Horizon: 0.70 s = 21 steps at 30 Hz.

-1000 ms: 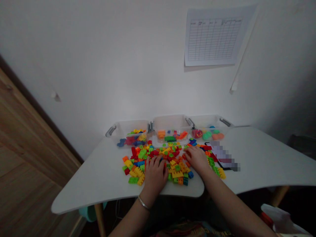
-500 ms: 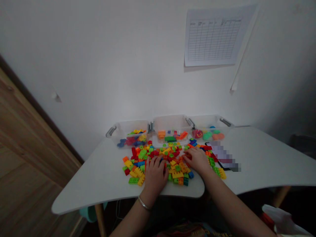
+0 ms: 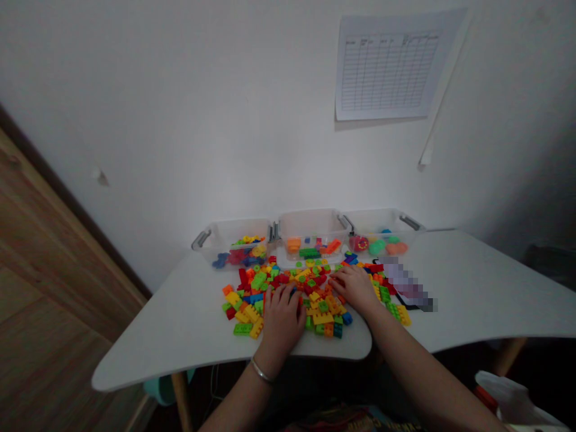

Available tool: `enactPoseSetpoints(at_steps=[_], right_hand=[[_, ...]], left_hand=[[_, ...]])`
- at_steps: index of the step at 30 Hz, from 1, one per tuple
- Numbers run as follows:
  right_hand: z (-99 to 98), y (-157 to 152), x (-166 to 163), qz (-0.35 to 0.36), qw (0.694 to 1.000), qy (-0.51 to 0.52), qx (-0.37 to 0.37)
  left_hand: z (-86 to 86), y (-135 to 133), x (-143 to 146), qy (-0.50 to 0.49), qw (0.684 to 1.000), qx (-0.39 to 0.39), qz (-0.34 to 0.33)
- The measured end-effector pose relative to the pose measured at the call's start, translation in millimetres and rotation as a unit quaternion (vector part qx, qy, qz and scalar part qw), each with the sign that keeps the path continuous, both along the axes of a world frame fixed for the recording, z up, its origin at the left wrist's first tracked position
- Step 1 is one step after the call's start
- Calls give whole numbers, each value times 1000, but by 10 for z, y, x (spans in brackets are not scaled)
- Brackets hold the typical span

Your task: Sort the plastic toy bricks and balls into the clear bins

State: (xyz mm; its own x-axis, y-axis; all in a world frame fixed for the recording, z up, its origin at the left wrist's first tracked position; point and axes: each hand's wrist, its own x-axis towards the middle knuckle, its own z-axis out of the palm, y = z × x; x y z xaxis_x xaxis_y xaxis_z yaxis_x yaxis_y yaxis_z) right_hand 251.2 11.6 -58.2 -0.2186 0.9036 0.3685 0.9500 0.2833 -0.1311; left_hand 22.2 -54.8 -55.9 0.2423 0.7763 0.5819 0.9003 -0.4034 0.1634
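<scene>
A heap of colourful plastic building bricks [image 3: 323, 318] covers the middle of the white table [image 3: 148, 336]. My left hand [image 3: 284, 315], with a silver bangle at the wrist, rests on the heap's near side, palm down and fingers apart. Some bricks lie hidden beneath it. My right hand [image 3: 359, 292] reaches in from the right, its fingers bent over the bricks and slightly apart. Its fingertips are close to red and orange bricks, and no held brick can be made out. Green bricks [image 3: 384, 294] lie just right of that hand.
Three clear bins stand along the wall: the left bin [image 3: 216, 231] holds small coloured pieces, the middle bin [image 3: 310, 219] a few bricks, the right bin [image 3: 378, 219] rounded pieces. A phone-like object [image 3: 407, 285] lies right of the heap. A printed sheet [image 3: 387, 72] hangs above.
My right hand has shifted slightly left and up over the heap. My left hand stays in nearly the same place.
</scene>
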Motion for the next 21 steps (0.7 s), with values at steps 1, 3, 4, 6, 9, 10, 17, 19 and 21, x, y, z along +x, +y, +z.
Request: enactPoseSetpoints(at_steps=[1,3,4,6,9,10,17,19,21], right_hand=[[-1,5,-3,3,1000,-1,-2],[-5,13,-7,8,1000,1,-5],[-6,16,-10,8,1000,2,-5],[-7,19,-18,6,1000,2,-2],[0,18,-29,0,1000,1,3],[3,18,-32,0,1000,1,2],[3,19,-35,-6,1000,14,-2],[-2,13,-35,-11,1000,22,0],[-7,8,-36,-10,1000,26,0]], left_hand=[[2,-2,0,1,1000,0,0],[6,-7,1,1,1000,2,0],[8,-8,2,1,1000,4,0],[12,-8,3,0,1000,7,0],[14,-6,3,1,1000,5,1],[13,-5,3,1,1000,3,3],[11,-11,1,2,1000,1,1],[12,-11,2,1,1000,2,1],[11,-10,2,1,1000,3,1]])
